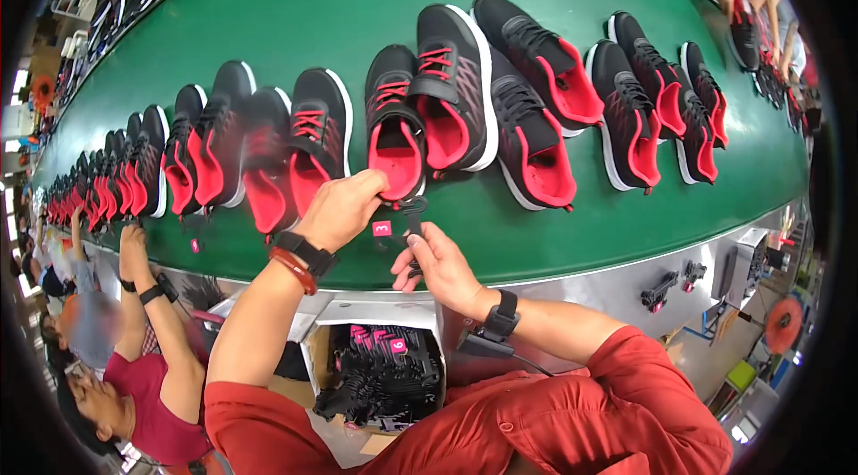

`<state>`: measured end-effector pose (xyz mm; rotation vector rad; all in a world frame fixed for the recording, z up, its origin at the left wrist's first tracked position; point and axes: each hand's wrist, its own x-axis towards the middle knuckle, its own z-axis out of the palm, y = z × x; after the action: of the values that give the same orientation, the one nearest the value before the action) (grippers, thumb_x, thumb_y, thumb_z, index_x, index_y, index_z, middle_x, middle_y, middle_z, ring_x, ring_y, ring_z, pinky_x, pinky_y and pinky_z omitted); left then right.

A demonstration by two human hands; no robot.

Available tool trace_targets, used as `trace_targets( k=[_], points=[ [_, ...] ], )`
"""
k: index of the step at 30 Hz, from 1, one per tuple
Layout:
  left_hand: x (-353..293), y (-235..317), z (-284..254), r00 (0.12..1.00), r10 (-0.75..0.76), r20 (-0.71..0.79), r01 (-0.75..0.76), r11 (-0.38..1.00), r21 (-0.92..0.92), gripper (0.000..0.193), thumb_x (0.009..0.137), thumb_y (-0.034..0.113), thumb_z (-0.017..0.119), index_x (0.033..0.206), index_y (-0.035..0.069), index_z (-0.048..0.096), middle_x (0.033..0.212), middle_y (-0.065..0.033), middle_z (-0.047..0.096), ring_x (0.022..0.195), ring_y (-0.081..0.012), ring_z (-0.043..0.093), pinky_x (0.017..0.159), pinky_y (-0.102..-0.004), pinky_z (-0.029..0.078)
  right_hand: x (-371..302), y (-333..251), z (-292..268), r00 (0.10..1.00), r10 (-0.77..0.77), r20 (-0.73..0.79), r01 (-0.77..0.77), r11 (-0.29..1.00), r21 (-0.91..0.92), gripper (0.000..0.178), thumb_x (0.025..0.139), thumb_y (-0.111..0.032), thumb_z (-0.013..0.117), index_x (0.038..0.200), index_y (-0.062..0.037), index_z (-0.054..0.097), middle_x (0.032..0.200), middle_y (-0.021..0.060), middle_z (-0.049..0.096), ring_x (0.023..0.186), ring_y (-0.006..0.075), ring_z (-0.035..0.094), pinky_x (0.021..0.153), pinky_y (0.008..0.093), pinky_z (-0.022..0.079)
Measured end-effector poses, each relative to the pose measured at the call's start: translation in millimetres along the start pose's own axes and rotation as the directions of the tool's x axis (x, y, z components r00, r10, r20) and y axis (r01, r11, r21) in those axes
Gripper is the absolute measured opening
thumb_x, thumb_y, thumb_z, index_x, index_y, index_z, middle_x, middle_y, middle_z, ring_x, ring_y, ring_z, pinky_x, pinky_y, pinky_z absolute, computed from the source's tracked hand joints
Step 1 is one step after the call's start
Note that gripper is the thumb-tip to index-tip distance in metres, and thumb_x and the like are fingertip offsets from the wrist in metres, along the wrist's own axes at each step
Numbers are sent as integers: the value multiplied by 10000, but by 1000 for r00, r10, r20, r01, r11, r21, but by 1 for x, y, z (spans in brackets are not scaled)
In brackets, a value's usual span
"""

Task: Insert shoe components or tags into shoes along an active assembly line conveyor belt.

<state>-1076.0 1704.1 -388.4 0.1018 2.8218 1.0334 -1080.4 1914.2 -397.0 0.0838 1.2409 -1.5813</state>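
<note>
My left hand (344, 211) is closed, its fingertips pinching the heel collar of a black sneaker (393, 158) with red lining and red laces. Its mate (454, 86) stands right beside it, toes pointing away from me. Just below the pinched heel, my right hand (440, 268) is closed around black plastic shoe hangers (415, 218). One hanger's hooked end reaches up close to the shoe's heel; whether it touches cannot be made out. A small pink tag (382, 228) shows beside this hanger. Part of the hangers is hidden by my right fingers.
Black-and-red sneakers (536, 153) line the green conveyor belt (572, 243) on both sides. Below my hands stands a cardboard box (319, 354) heaped with black hangers (380, 377). A co-worker (165, 386) works at my left; another person's hands (778, 19) are far right.
</note>
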Motion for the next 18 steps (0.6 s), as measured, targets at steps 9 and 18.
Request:
trace_targets(
  k=[9, 18],
  points=[
    [1, 5, 12, 998, -8, -61, 6, 1000, -25, 199, 802, 31, 638, 983, 51, 559, 977, -119, 630, 853, -381, 624, 694, -455, 521, -8, 4, -7, 999, -19, -33, 20, 999, 29, 201, 1073, -199, 313, 1133, -32, 406, 855, 147, 630, 687, 206, 655, 608, 297, 557],
    [5, 20, 16, 997, -33, 72, 17, 976, 217, 218, 788, 35, 672, 981, 52, 574, 984, -98, 653, 824, -333, 656, 691, -399, 554, -6, -18, -21, 970, 169, 175, -132, 970, -205, 216, 1055, -230, 391, 1035, -25, 455, 704, 104, 628, 513, 173, 619, 461, 269, 502]
  ],
)
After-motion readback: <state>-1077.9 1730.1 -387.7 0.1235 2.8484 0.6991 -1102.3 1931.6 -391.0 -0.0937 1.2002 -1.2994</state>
